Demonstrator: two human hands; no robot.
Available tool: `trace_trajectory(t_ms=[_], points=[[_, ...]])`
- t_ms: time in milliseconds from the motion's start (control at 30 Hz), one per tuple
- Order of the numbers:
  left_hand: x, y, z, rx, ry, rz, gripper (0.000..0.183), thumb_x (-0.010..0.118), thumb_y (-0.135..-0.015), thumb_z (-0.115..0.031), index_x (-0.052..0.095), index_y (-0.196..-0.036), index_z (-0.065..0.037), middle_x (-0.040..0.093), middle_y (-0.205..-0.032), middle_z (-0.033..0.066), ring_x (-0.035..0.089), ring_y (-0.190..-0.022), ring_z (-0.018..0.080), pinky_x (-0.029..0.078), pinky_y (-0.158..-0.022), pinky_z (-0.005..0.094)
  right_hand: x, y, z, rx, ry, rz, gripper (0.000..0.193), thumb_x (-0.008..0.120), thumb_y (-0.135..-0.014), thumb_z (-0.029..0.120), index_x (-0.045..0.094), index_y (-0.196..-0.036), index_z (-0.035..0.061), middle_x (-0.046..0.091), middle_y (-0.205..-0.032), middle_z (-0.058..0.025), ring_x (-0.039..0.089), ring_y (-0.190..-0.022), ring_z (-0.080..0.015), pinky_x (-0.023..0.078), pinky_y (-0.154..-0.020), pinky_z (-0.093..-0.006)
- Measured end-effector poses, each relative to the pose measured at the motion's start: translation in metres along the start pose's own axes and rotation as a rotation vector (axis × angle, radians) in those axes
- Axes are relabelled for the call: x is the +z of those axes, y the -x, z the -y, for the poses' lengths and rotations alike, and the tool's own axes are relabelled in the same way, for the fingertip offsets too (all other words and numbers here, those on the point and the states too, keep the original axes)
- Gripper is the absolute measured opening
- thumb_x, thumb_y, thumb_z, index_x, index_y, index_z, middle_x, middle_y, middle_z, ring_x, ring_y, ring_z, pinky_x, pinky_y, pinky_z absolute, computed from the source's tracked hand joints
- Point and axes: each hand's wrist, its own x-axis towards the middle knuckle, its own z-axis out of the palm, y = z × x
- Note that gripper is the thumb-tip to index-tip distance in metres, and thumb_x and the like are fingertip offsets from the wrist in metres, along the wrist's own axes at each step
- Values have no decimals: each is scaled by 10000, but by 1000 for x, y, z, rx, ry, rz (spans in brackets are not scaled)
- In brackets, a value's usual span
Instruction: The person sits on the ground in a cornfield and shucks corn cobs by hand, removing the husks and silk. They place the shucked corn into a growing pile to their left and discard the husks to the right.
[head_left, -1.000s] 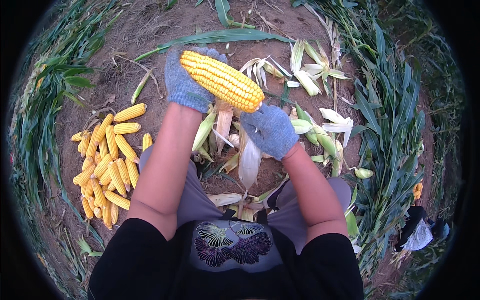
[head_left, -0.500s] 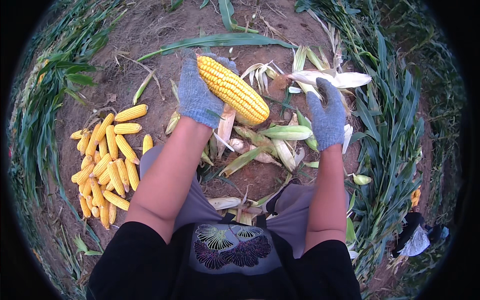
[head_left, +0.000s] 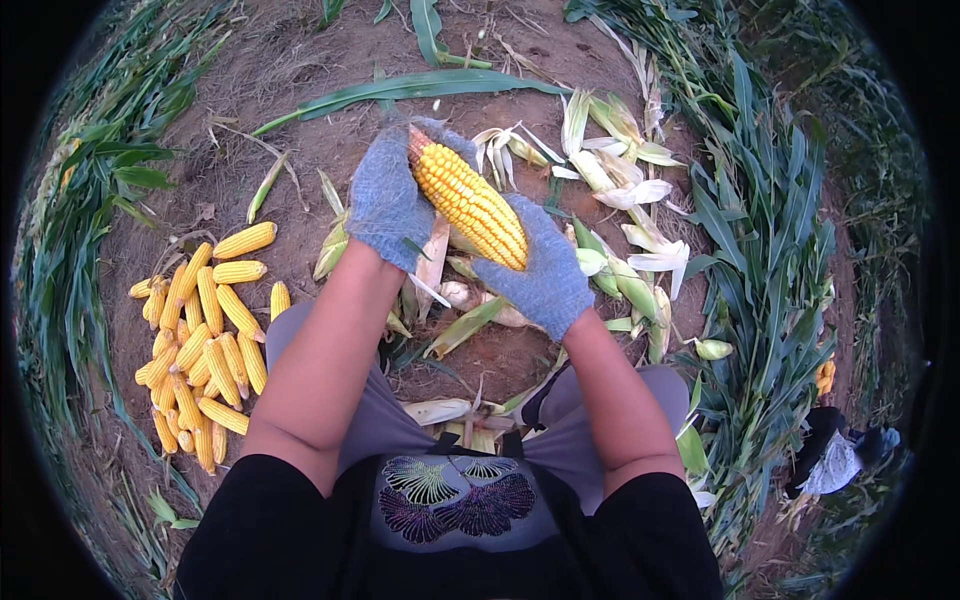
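Observation:
A husked yellow corn cob (head_left: 468,200) is held slanted over the bare soil in front of me. My left hand (head_left: 390,195), in a blue-grey knit glove, grips its upper, far end. My right hand (head_left: 542,268), gloved the same way, holds its lower, near end. Both gloves touch the cob. A heap of several husked yellow cobs (head_left: 205,340) lies on the ground to my left, beside my left knee.
Stripped pale husks (head_left: 610,190) litter the soil ahead and to the right. Cut green corn stalks and leaves (head_left: 770,250) lie along the right side, more leaves (head_left: 90,190) on the left. A dark-and-white bundle (head_left: 835,455) sits at the lower right.
My right hand, out by the husks on the right half a second ago, has come back to the cob's lower end. The cob has tilted steeper in my left hand.

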Motion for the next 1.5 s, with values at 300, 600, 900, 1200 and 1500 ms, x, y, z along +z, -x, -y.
trace_trajectory(t_ms=[300,600,900,1200,1500], points=[[-4,5,1,-388,270,-106,383,374,-1047,-350,553,-907,-41,532,-583,68,567,-542,264,530,-928,497,-10,-2,-22,-216,82,-29,681,842,-736,198,512,-1312,47,587,-1226,-200,607,-1110,-364,501,-947,-414],[-12,9,0,-61,-253,-127,256,522,-1009,-317,590,-1037,-71,630,-965,107,653,-836,268,528,-872,436,-29,0,-30,387,-1006,-132,591,723,-877,329,458,-1337,68,633,-1078,-112,650,-873,-193,551,-693,-312],[1,93,59,-228,-2229,1275,418,627,-868,-392,622,-1155,-89,677,-1058,194,666,-977,373,521,-866,481,-24,-13,-73,844,-1336,-295,422,709,-893,395,576,-1181,117,653,-954,-77,634,-775,-187,514,-590,-276],[-29,83,82,2,-2106,1259,441,619,-859,-396,652,-1180,-96,687,-1134,196,664,-1031,388,526,-901,478,21,-27,61,-121,-856,552,598,722,-889,230,503,-1408,30,587,-1323,-154,582,-1151,-182,472,-1008,-343],[-8,37,12,264,-2240,637,473,635,-907,-386,589,-1250,-64,639,-1218,192,632,-1088,373,500,-931,467,-44,-19,-78,466,-551,-293,462,683,-918,288,615,-1243,-33,685,-1113,-128,645,-980,-168,512,-885,-302]])
